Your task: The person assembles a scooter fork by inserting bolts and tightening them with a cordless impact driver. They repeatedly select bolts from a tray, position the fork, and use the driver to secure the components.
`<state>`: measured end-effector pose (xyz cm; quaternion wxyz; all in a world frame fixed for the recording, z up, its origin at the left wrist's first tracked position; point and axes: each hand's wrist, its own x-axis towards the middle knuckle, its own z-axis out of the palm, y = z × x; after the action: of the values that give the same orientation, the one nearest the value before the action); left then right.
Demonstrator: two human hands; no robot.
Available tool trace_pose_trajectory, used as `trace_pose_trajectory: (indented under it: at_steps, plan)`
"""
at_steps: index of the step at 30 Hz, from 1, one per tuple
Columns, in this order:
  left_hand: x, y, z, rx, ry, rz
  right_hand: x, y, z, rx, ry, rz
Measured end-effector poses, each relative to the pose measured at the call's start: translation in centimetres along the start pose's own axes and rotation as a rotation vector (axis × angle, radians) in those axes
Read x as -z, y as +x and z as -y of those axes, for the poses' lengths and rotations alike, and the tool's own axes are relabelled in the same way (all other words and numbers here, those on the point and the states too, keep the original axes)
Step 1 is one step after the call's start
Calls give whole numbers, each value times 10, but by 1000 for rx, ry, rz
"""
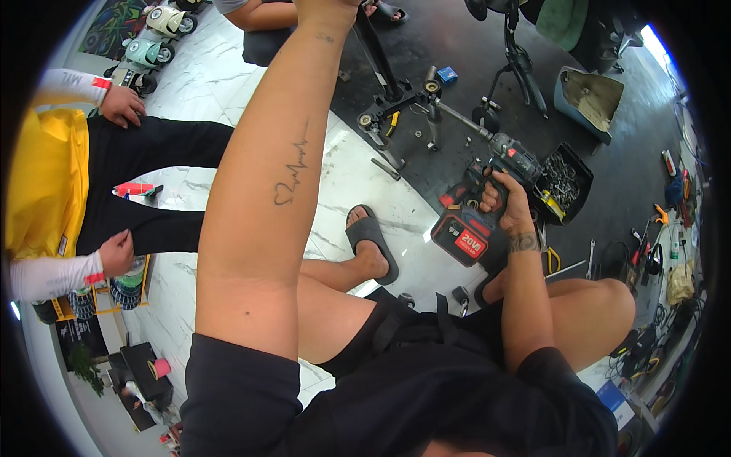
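My right hand (509, 199) is wrapped round the handle of a cordless impact wrench (512, 154) with a big red and black battery. A long silver extension (461, 120) runs from its nose to a round metal joint (432, 86) on a black metal frame (377, 61). The frame has an upright tube and several joints at its foot. My left arm (266, 175) reaches up past the frame's tube. Its hand (329, 4) is cut off by the upper edge, so its fingers do not show.
A black bin of loose screws (562, 179) stands right of the wrench. Beyond it are a grey tray (588, 103) and a small blue box (447, 75). Hand tools lie at the far right. At left is a person in a yellow top (47, 179); another person's arm (263, 15) shows above.
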<state>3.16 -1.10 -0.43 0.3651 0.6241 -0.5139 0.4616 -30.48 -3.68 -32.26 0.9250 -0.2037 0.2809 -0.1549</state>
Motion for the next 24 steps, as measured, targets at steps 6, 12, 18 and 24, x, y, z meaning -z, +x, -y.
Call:
trace_pose_trajectory:
  at_steps: [6,12,18,24]
  plan:
    - [-16,-8,8,499,-363,104,2,-1,-4,18,53,32]
    - [-19,-15,29,-114,252,15,-6,-7,5,18,-18,-28]
    - [-15,-18,23,38,130,97,-17,-14,14,136,-242,-84]
    - [-5,-7,-1,529,-362,102,-19,-15,25,-156,175,19]
